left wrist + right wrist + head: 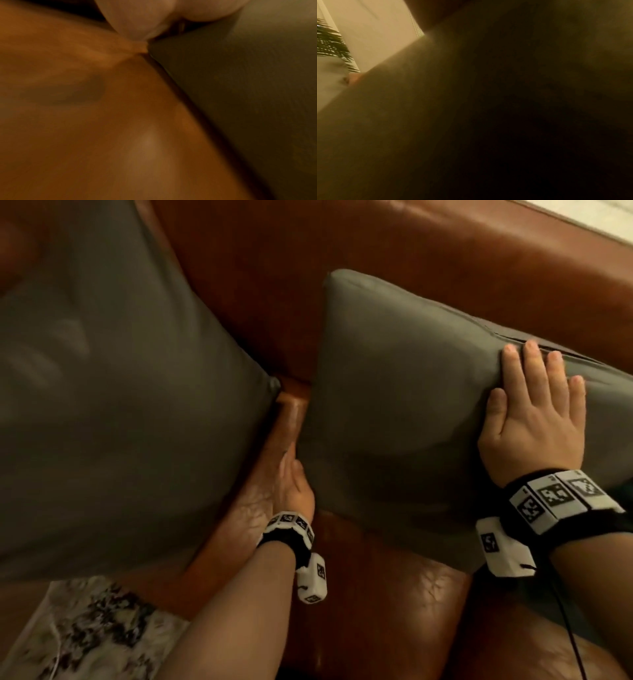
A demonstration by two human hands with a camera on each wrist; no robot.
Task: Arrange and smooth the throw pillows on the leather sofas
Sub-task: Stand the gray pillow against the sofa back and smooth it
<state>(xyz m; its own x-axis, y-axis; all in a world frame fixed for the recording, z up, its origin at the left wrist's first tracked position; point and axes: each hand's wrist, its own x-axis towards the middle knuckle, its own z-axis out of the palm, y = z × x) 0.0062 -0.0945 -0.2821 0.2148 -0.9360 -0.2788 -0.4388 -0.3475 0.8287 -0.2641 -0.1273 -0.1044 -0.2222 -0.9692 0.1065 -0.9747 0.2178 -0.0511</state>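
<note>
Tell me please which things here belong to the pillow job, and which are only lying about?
Belong to the job:
right grey pillow, under the flat right hand
left grey pillow
left hand, at the right pillow's left edge
brown leather sofa

Only lying about:
patterned rug
plant

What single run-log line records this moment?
step: smoothing | right hand: flat on right grey pillow | left hand: against its lower left edge | left grey pillow: untouched | sofa: brown leather

Two grey-green throw pillows (120,405) (394,392), glossy reddish-brown leather sofa (394,594), cream rug (85,631) mottled with dark blotches, black-and-white patterned wristbands (561,498)
</note>
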